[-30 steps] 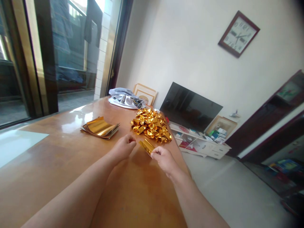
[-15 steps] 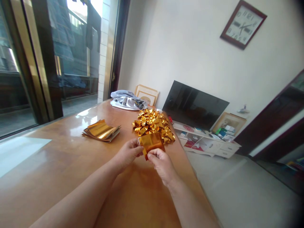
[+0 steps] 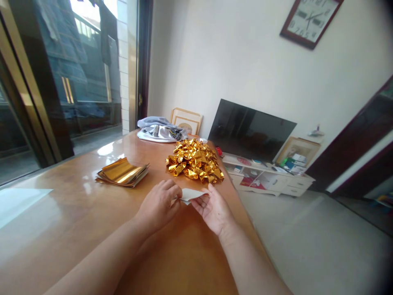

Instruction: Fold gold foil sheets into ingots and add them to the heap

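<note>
Between my hands, just above the wooden table (image 3: 172, 254), is a sheet of gold foil paper (image 3: 192, 194) with its pale back side showing. My left hand (image 3: 162, 200) grips its left edge, fingers curled over it. The right edge lies between the thumb and fingers of my right hand (image 3: 213, 207), whose palm is turned partly upward. Beyond my hands rises a heap of folded gold foil pieces (image 3: 196, 162). To the left lies a stack of flat gold foil sheets (image 3: 123, 172), slightly curled.
Folded cloth (image 3: 161, 129) lies at the table's far end, near leaning picture frames (image 3: 186, 119). A television (image 3: 251, 129) stands beyond, behind a low white cabinet (image 3: 270, 180). Glass sliding doors (image 3: 33, 102) are on the left. The table's right edge drops to a tiled floor (image 3: 276, 221).
The foil sheet has turned from its gold face to its pale back. My right hand has rolled palm upward, and my left hand now lies more over the sheet's edge. The view has shifted slightly.
</note>
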A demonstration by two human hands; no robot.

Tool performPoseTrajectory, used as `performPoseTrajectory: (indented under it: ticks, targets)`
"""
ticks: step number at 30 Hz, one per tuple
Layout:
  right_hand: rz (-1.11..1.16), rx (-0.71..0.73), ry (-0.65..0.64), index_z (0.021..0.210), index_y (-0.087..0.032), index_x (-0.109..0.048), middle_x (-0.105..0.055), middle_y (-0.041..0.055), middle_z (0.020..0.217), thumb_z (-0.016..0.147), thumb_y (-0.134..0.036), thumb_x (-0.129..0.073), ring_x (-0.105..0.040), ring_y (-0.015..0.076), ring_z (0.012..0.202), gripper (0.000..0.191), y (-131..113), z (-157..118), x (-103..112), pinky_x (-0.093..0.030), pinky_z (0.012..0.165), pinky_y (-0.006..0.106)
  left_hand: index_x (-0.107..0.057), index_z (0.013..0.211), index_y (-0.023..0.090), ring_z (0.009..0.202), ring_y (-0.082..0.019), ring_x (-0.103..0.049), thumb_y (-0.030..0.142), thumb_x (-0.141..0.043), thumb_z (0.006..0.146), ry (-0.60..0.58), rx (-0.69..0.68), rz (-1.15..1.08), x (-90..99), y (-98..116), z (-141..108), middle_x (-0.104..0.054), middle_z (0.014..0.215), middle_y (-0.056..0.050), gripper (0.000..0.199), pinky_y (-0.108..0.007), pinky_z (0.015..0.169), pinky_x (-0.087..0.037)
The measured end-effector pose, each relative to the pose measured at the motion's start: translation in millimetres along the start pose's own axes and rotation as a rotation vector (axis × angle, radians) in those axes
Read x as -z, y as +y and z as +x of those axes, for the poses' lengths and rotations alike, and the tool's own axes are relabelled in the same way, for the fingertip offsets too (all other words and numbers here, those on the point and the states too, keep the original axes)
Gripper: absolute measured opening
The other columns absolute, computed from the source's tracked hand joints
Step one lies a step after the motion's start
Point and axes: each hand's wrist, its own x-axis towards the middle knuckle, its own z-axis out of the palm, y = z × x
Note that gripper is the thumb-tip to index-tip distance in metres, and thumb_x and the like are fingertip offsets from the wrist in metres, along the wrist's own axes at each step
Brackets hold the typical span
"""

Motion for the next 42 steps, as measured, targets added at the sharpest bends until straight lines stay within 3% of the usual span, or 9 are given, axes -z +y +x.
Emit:
performPoseTrajectory:
  ticks: [7,10,13,16,19,23,27,32,42]
  targets:
    - [-0.059,0.095,0.023,0.111,-0.022,-0.063,-0.071,0.0105,0.110,0.089,-0.048,-0.064,-0.069,0.0240,0.101,0.034,-8,20,13,-0.058,0.087,0.037,-0.057,0.079,0.021,0.082,-0.021,-0.056,0.010,-0.055,0.077,-0.240,-0.096,0.203,-7.3,11,3,-0.063,0.088,-0.005,0.011,-0.035,0.078,-0.040]
    - [-0.255,0.239,0.113,0.125,-0.026,-0.059,-0.064,0.0101,0.131,0.088,-0.049,-0.064,-0.063,0.0248,0.120,0.044,-8,24,19,-0.053,0.096,0.040,-0.057,0.079,0.021,0.083,-0.023,-0.058,0.012,-0.054,0.079,-0.294,-0.114,0.266,-9.8,12,2,-0.065,0.089,-0.006,0.009,-0.037,0.080,-0.040]
    - [-0.576,0.429,0.175,0.126,-0.024,-0.059,-0.064,0.0089,0.131,0.084,-0.043,-0.068,-0.060,0.0237,0.122,0.046,-8,18,21,-0.048,0.100,0.037,-0.059,0.080,0.021,0.084,-0.024,-0.060,0.013,-0.054,0.080,-0.339,-0.111,0.299,-10.3,12,1,-0.066,0.089,-0.007,0.010,-0.038,0.080,-0.040]
    - [-0.996,0.477,-0.020,0.111,-0.020,-0.067,-0.072,0.0068,0.107,0.087,-0.040,-0.062,-0.065,0.0228,0.101,0.031,-8,2,16,-0.049,0.089,0.034,-0.062,0.083,0.020,0.086,-0.025,-0.061,0.015,-0.054,0.082,-0.359,-0.106,0.299,-10.8,12,0,-0.067,0.091,-0.007,0.010,-0.039,0.079,-0.040]
    - [-1.478,0.563,-0.255,0.096,-0.022,-0.071,-0.070,0.0044,0.098,0.082,-0.033,-0.067,-0.061,0.0219,0.095,0.018,-7,-15,10,-0.045,0.084,0.033,-0.066,0.086,0.021,0.086,-0.024,-0.062,0.019,-0.054,0.086,-0.367,-0.100,0.263,-12.5,14,-1,-0.068,0.090,-0.007,0.012,-0.039,0.078,-0.039]
    - [-1.855,0.641,-0.311,0.082,-0.022,-0.068,-0.067,0.0038,0.089,0.078,-0.025,-0.069,-0.057,0.0208,0.088,0.005,-3,-23,5,-0.040,0.076,0.031,-0.070,0.092,0.024,0.087,-0.023,-0.063,0.019,-0.052,0.088,-0.386,-0.102,0.181,-16.4,14,-2,-0.068,0.089,-0.006,0.019,-0.036,0.078,-0.040]
    - [-1.880,0.603,-0.356,0.080,-0.022,-0.067,-0.066,0.0025,0.086,0.081,-0.017,-0.063,-0.058,0.0179,0.084,0.007,0,-18,8,-0.038,0.071,0.027,-0.070,0.087,0.024,0.084,-0.022,-0.063,0.022,-0.052,0.087,-0.417,-0.058,0.098,-18.0,10,-5,-0.068,0.089,-0.005,0.018,-0.032,0.073,-0.041]
    - [-1.781,0.579,-0.391,0.080,-0.022,-0.070,-0.065,0.0025,0.089,0.080,-0.015,-0.062,-0.058,0.0173,0.083,0.010,-1,-15,14,-0.039,0.071,0.026,-0.067,0.081,0.023,0.072,-0.018,-0.060,0.024,-0.056,0.081,-0.461,0.108,0.001,-10.9,0,-12,-0.068,0.084,-0.003,0.011,-0.027,0.060,-0.036]
    - [-1.571,0.523,-0.441,0.078,-0.023,-0.075,-0.067,0.0022,0.081,0.089,-0.021,-0.058,-0.060,0.0174,0.076,0.020,-2,-5,23,-0.041,0.070,0.027,-0.070,0.078,0.022,0.070,-0.016,-0.061,0.023,-0.051,0.081,-0.514,0.244,-0.155,-7.5,-18,-15,-0.071,0.078,0.000,0.019,-0.025,0.060,-0.036]
